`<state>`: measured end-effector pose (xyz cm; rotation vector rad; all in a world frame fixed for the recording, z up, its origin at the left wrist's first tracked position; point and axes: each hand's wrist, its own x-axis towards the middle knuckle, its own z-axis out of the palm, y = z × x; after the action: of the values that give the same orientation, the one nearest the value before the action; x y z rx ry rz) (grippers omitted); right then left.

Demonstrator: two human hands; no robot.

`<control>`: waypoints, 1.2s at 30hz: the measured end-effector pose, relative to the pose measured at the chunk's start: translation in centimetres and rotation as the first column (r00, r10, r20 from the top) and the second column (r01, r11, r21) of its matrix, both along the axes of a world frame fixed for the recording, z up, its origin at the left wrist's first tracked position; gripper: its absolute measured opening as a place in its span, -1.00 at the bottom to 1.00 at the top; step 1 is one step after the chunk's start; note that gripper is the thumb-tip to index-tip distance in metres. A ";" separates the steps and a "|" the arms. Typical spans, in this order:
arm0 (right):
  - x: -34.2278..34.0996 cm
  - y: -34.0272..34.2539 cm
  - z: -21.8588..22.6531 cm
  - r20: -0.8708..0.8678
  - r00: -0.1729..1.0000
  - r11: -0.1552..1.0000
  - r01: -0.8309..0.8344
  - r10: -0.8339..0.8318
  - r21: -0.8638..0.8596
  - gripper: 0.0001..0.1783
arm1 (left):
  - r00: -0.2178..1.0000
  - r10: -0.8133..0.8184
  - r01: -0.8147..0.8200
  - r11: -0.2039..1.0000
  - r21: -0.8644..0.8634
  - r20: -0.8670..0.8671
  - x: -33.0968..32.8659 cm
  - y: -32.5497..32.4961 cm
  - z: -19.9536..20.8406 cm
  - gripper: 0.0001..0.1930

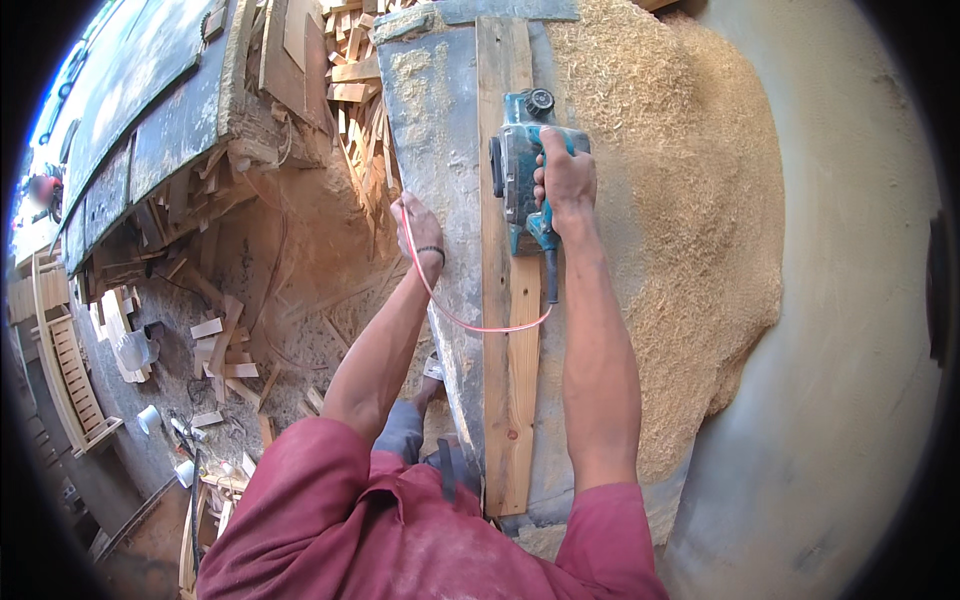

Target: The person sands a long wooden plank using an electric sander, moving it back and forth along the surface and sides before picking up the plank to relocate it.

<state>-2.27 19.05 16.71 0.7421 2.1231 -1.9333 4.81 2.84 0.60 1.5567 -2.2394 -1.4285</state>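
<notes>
My right hand is wrapped around the handle of a teal electric planer. The planer rests on a pale wooden board that lies lengthwise along the workbench, and its body hides the part beneath it. From the planer's rear, a thin red-and-white power cord loops left to my left hand. That hand is closed on the cord at the bench's left edge, with a dark band around its wrist. A longer, greyer plank runs along the board's left side.
A large heap of wood shavings covers the bench's right side, next to a plain wall. Offcuts are piled beyond the left edge, and more scraps litter the floor. A second worktable stands at the far left, near a slatted wooden piece.
</notes>
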 end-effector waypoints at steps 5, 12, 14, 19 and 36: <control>-4.5 -1.0 0.1 0.004 0.999 0.999 -0.049 0.049 0.008 -0.56 | 1.000 -0.003 0.003 0.999 -0.048 0.004 -0.1 -0.5 -0.2 -0.46; -11.2 -2.4 0.4 -0.057 0.998 0.999 -0.035 0.037 0.036 -0.55 | 1.000 -0.009 0.009 0.999 -0.046 -0.004 -0.5 -0.6 -0.5 -0.47; -13.0 -2.7 0.4 -0.067 0.997 0.998 -0.034 0.037 0.048 -0.54 | 1.000 -0.005 0.007 0.997 -0.083 0.025 -0.5 -0.1 -0.6 -0.47; -17.1 -3.7 0.5 -0.108 0.993 0.996 -0.038 0.046 0.081 -0.55 | 1.000 -0.017 0.016 0.997 -0.077 -0.008 -0.3 -0.6 -1.9 -0.52; -27.7 -5.5 -0.2 -0.216 0.973 0.985 -0.046 0.082 0.167 -0.47 | 1.000 -0.022 0.022 0.997 -0.079 -0.004 0.0 -0.3 -1.1 -0.56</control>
<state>-29.93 13.53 16.46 0.4944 2.4259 -1.9067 4.81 2.54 -0.50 1.5082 -2.2871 -1.3299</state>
